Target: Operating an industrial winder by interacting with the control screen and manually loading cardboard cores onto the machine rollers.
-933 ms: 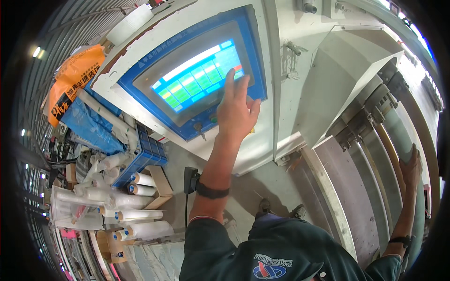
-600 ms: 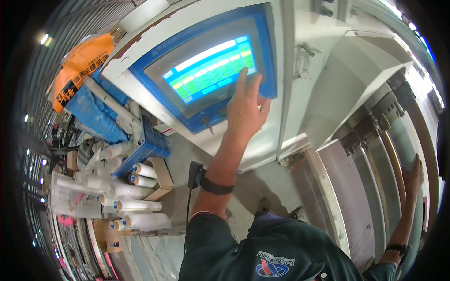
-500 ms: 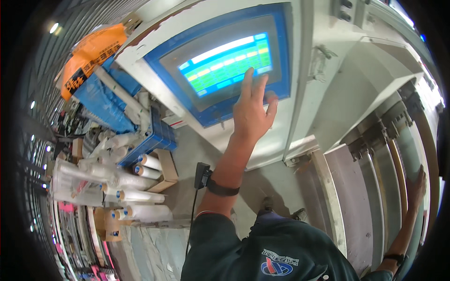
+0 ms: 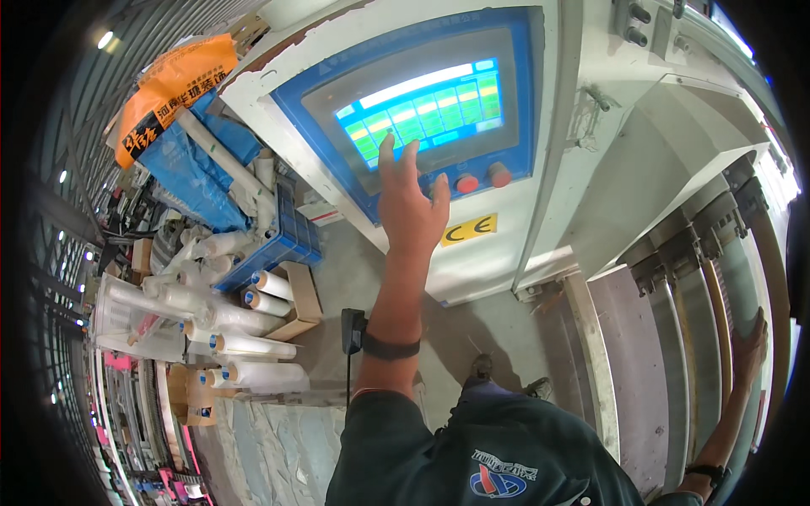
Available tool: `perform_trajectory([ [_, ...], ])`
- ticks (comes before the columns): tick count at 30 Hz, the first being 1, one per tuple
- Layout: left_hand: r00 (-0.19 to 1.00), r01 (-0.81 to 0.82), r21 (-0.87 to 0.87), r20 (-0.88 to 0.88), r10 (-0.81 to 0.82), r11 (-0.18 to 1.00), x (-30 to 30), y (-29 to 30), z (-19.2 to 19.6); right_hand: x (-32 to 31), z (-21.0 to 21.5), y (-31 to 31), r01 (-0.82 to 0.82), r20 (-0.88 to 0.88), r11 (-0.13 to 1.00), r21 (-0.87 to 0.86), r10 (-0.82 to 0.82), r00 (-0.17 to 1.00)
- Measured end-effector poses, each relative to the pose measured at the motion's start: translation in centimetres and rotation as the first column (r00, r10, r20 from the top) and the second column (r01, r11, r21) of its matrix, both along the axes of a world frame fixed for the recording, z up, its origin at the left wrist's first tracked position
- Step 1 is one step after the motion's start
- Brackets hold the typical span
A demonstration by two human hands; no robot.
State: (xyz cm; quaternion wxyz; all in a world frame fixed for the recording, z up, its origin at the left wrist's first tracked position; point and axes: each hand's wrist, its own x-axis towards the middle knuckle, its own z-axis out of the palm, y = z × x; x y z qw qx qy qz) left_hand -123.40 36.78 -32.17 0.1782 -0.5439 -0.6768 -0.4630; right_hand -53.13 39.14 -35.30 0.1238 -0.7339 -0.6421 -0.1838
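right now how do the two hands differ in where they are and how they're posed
The left hand is raised in front of the touchscreen, fingers spread, fingertips at the screen's lower edge; whether they touch it is unclear. The right hand is low at the far right, lying flat along the machine's metal rails. The left forearm is near the middle of the view; the right one runs along its edge. Both are bare, each with a dark wristband.

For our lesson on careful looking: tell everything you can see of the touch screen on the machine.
The touch screen is a lit rectangle set in a grey surround with a blue frame, on the white machine cabinet. It shows a pale bar above rows of green and blue squares. It appears tilted in the picture. Two red round buttons sit just below it. The left hand is raised in front, fingertips at its lower edge; contact cannot be told.
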Motion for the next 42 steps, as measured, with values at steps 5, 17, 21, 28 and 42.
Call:
perform_trajectory([
  [5,0.99,0.139,0.063,-0.037,-0.137,0.988,2.0,1.0,-0.1,-0.1,0.3,-0.2,-0.007,-0.044,1.0,0.01,0.007,0.999],
  [17,0.957,0.267,-0.132,-0.084,-0.279,0.955,5.3,3.8,2.1,-1.2,0.9,-0.6,-0.026,0.011,1.0,0.012,0.026,1.0],
  [21,0.954,0.286,-0.193,-0.029,-0.297,0.938,5.7,4.1,2.6,-1.0,0.9,-0.5,-0.012,0.019,1.0,0.008,0.012,1.0],
  [28,0.957,0.276,-0.2,-0.037,-0.288,0.94,5.8,4.2,2.7,-1.0,0.9,-0.5,-0.012,0.025,1.0,0.007,0.012,1.0],
  [42,0.952,0.296,-0.191,-0.024,-0.306,0.936,6.2,4.4,3.3,-1.0,0.8,-0.4,0.0,0.028,1.0,-0.006,0.0,1.0],
])
